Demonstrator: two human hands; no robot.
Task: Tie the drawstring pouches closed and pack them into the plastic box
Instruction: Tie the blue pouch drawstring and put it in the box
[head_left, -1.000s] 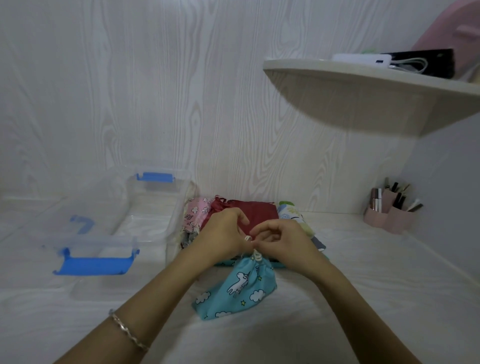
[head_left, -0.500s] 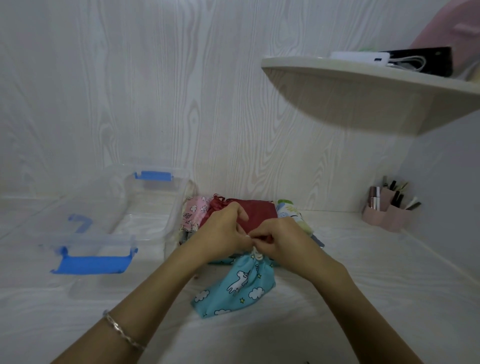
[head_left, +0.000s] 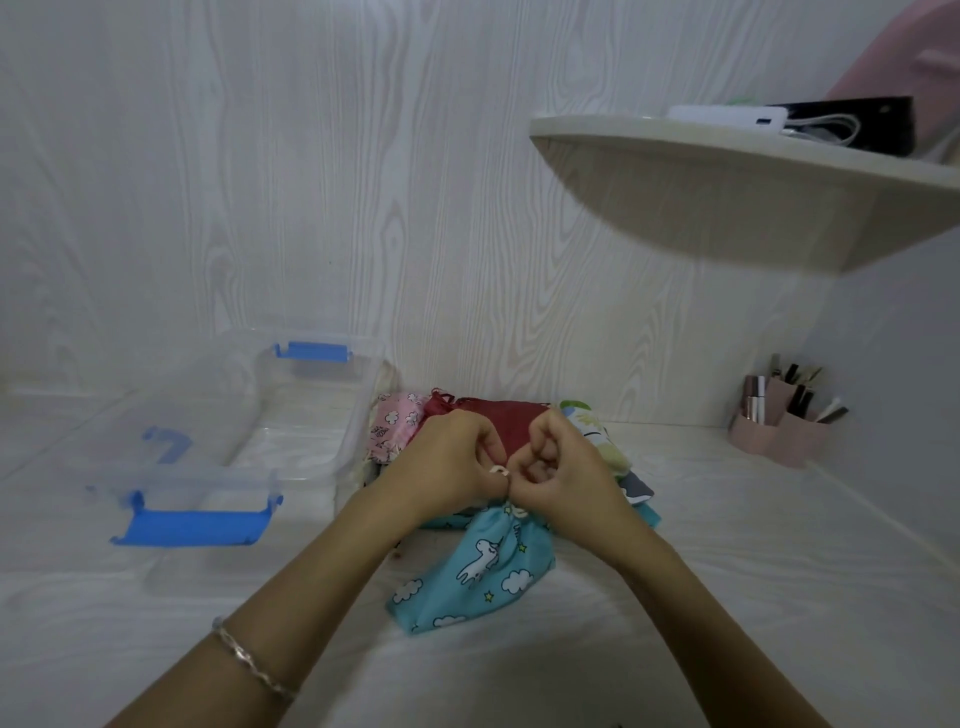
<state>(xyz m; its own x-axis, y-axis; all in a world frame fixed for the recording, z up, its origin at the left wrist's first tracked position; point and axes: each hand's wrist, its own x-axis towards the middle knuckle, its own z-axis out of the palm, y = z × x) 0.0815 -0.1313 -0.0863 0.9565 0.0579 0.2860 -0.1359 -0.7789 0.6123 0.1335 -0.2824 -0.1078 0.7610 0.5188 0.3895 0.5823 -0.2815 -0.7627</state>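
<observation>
A teal unicorn-print drawstring pouch (head_left: 475, 566) lies on the white table, its gathered neck lifted under my hands. My left hand (head_left: 447, 462) and my right hand (head_left: 563, 467) meet knuckle to knuckle above it, each pinching the pouch's white drawstring (head_left: 500, 472). Behind them is a pile of other pouches: a dark red one (head_left: 511, 423), a pink one (head_left: 397, 423) and a pale green printed one (head_left: 592, 431). The clear plastic box (head_left: 317, 415) with blue latches stands open at the left, with nothing visible inside it.
The box's clear lid (head_left: 192, 499) with a blue clip lies in front of the box. A pink holder with cosmetics (head_left: 779, 421) stands at the right rear. A curved shelf (head_left: 727, 171) with devices overhangs the right side.
My hands have closed in tighter over the pouch's neck, with fingers curled more around the drawstring. The pouch has barely moved.
</observation>
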